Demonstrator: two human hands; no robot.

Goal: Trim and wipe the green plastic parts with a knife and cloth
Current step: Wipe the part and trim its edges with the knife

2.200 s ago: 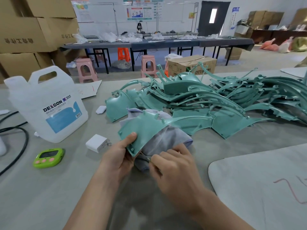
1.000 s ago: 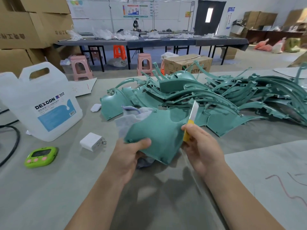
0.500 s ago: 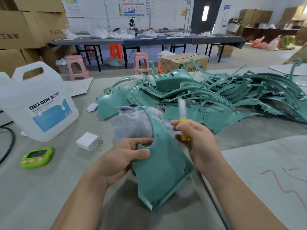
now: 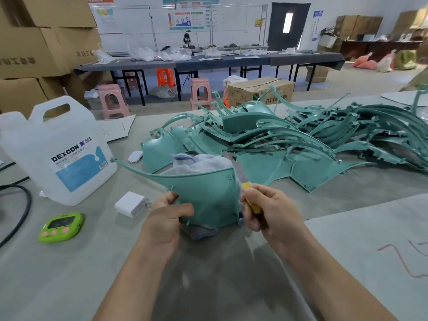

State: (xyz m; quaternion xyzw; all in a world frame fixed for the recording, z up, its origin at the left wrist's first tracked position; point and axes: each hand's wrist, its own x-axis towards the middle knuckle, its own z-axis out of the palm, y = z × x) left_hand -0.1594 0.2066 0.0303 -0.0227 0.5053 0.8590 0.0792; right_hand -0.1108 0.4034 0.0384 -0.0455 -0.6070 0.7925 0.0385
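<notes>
**One part in hand, the heap waiting**

My left hand [image 4: 166, 218] pinches the lower left edge of one green part [image 4: 208, 195], held above the worktop [image 4: 69, 274] near its front edge, with the cloth [image 4: 203, 162] bunched behind it. My right hand [image 4: 271, 214] grips the knife [image 4: 251, 201], blade at the part's right edge. I judge this is trimming. The pile [image 4: 301, 140] toward the far right edge looks untouched, so most of the work remains.

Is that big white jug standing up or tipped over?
Upright. The white jug stands on its base on the table, handle at the top, label readable.
</notes>
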